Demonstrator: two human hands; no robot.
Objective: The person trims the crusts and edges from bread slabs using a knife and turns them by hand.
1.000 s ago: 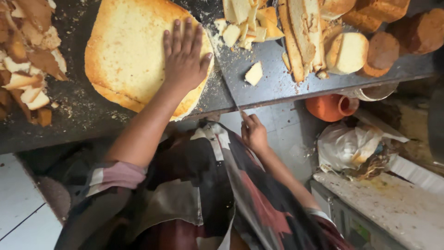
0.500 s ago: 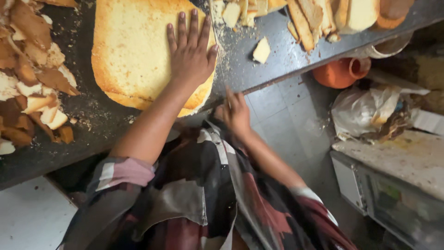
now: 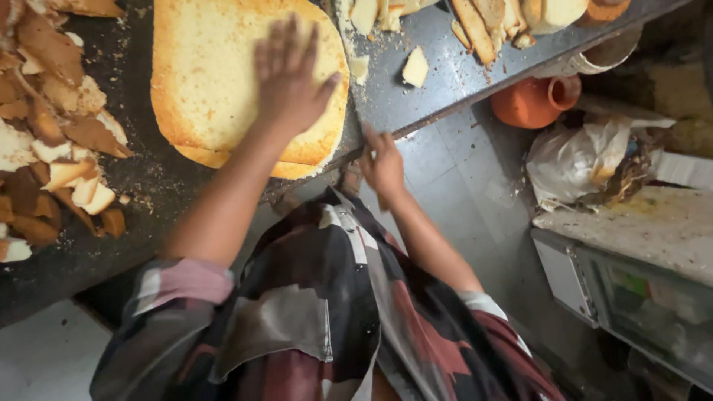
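A large flat slab of yellow sponge cake (image 3: 208, 82) lies on the dark worktable (image 3: 423, 104). My left hand (image 3: 290, 82) presses flat on its top near the right side, fingers spread. My right hand (image 3: 385, 167) is at the table's front edge, just beside the cake's near right corner. It is closed around what looks like a thin knife, whose blade is blurred and mostly hidden. A horizontal seam shows along the cake's front edge.
Brown crust trimmings (image 3: 52, 148) are heaped on the left of the table. More cut cake pieces (image 3: 483, 22) and a small square piece (image 3: 414, 67) lie at the upper right. Below the table are an orange clay pot (image 3: 523, 104), a plastic bag (image 3: 587, 160) and a glass-fronted case (image 3: 631, 289).
My right hand has risen from below the table edge up to the cake's near right corner. My left hand has stayed flat on the cake, and the view has shifted right.
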